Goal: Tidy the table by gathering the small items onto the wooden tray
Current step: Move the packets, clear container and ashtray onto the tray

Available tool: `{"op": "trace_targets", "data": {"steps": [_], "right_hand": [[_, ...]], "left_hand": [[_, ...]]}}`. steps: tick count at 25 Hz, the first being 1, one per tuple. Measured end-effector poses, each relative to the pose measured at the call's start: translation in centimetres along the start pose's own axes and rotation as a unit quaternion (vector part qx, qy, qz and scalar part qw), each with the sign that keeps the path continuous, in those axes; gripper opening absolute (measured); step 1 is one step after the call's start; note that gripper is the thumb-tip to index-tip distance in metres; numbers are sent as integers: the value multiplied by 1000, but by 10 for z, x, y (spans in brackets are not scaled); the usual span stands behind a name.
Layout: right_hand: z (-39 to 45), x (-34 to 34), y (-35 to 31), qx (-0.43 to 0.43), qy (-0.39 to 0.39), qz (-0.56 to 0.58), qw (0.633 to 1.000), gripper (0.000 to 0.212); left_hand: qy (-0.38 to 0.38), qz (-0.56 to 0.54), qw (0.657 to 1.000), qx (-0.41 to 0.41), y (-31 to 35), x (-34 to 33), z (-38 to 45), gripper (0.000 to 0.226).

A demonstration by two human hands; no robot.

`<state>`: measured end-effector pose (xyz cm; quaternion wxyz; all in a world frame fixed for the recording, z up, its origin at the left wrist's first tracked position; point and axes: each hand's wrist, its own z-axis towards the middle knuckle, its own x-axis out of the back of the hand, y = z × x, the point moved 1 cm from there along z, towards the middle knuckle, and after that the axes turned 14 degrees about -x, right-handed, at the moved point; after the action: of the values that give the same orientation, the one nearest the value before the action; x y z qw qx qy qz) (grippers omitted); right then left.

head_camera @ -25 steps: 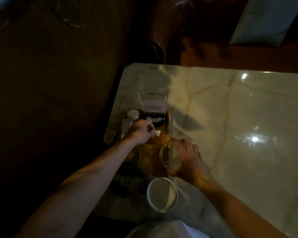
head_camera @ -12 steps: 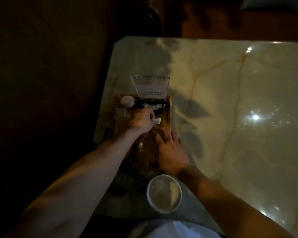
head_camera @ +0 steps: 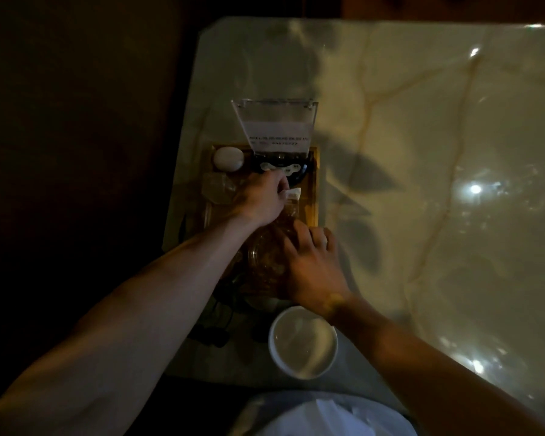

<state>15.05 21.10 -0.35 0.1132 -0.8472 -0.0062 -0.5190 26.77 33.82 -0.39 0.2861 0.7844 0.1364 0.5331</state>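
Wooden tray (head_camera: 312, 184) is seen from the head view at the left edge of the marble table (head_camera: 422, 184), and every place below is given relative to it. Several small things are already gathered on it: a white oval object (head_camera: 228, 158) at its far left corner, a dark device with pale buttons (head_camera: 283, 169) along its far end, a crinkled clear wrapper (head_camera: 216, 190) on its left side, and a glass jar (head_camera: 265, 256) at its near end. A clear sign holder (head_camera: 276, 127) stands just beyond the far end. Still off the tray, just beyond its near end, a white bowl (head_camera: 302, 341) and some dark tangled cable (head_camera: 214, 328) remain on the table, so the task is judged well along but unfinished. The left hand (head_camera: 260, 199) is curled over the middle of the tray, its grip pinched together on a small white packet (head_camera: 293, 194). The right hand (head_camera: 312, 269) is laid against the right side of the jar with fingers extended; whether the jar is clasped or only touched cannot be told in the dim light.
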Motion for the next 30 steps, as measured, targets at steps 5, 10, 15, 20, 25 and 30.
{"op": "trace_targets", "data": {"steps": [5, 10, 15, 20, 25, 30], "right_hand": [[5, 1, -1, 7, 16, -11, 1000, 101], [10, 3, -2, 0, 45, -10, 999, 82], [10, 1, -4, -2, 50, -8, 999, 84], [9, 2, -1, 10, 40, 9, 999, 92], [3, 6, 38, -55, 97, 115, 987, 73], [16, -14, 84, -225, 87, 55, 969, 61]], "left_hand": [[13, 44, 997, -56, 4, -2, 1, 3], [17, 128, 988, -85, 12, -2, 0, 5], [-17, 234, 966, -107, 26, -4, 4, 11], [-31, 379, 916, -123, 27, -4, 5, 29], [-39, 252, 956, -146, 25, 11, 5, 38], [-159, 268, 897, -314, 9, 39, -23, 51]]}}
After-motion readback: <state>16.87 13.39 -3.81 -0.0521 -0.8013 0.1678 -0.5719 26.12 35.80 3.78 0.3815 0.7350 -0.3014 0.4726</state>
